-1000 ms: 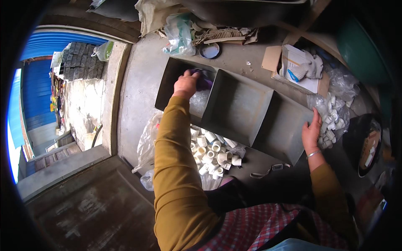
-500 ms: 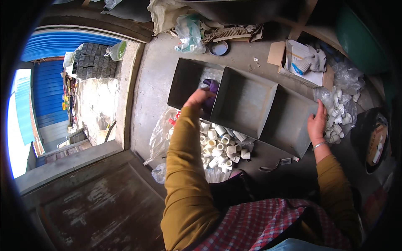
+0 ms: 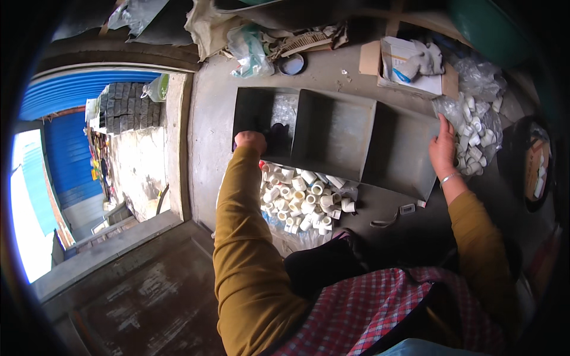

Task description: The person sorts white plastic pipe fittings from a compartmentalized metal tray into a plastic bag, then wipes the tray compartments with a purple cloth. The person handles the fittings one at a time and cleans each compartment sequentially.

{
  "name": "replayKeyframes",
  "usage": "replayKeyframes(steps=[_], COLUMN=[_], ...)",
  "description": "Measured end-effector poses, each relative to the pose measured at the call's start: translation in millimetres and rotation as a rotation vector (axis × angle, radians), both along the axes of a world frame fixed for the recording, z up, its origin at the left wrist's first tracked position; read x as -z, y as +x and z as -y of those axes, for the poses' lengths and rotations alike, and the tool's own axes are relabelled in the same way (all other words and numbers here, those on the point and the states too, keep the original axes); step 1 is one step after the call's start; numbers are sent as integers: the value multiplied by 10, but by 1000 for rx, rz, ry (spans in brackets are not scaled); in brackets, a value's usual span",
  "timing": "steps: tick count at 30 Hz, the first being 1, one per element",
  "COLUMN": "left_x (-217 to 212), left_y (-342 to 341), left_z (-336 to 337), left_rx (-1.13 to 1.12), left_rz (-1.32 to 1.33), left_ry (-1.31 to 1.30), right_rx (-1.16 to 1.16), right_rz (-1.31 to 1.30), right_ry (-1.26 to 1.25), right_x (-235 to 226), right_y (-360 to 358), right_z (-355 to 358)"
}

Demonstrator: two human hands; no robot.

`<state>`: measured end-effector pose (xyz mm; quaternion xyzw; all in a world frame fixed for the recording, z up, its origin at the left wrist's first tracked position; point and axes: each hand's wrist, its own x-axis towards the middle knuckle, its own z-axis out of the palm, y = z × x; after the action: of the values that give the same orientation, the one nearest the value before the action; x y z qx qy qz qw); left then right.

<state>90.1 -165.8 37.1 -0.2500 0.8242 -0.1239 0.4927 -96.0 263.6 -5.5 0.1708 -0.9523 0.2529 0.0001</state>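
A long grey metal box (image 3: 338, 135) with three open compartments lies on the floor before me. My left hand (image 3: 250, 141) is closed at the near left corner of the left compartment, on a dark purple cloth (image 3: 275, 134). Most of that cloth is in shadow or behind the hand. A crumpled clear plastic piece (image 3: 285, 109) shows inside the same compartment. At the box's right end, my right hand (image 3: 442, 151) grips the end wall, fingers along its rim.
White pipe fittings (image 3: 303, 199) lie heaped on plastic just nearside of the box. More fittings in a clear bag (image 3: 477, 133) lie to the right. A carton with gloves (image 3: 415, 66) stands at the back right. A small strapped object (image 3: 407, 209) lies nearside of the box.
My left hand has moved left and nearer within the left compartment, from its right divider to the near left corner. My right hand stays on the right end. The whole view has shifted slightly.
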Motion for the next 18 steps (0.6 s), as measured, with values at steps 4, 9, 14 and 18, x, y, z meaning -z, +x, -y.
replayKeyframes(steps=[4, 9, 14, 18], left_x=[193, 951, -14, -561], left_y=[-228, 168, -113, 126], left_z=[13, 84, -153, -7], left_rx=[-76, -559, -272, -580], left_rz=[-18, -424, -436, -818], left_ry=[97, 590, 741, 1212], right_rx=[31, -10, 13, 19], right_rz=[17, 45, 31, 35], right_ry=[1, -78, -86, -100], right_x=[4, -41, -21, -29], right_y=[31, 82, 35, 33], right_z=[-14, 120, 32, 19])
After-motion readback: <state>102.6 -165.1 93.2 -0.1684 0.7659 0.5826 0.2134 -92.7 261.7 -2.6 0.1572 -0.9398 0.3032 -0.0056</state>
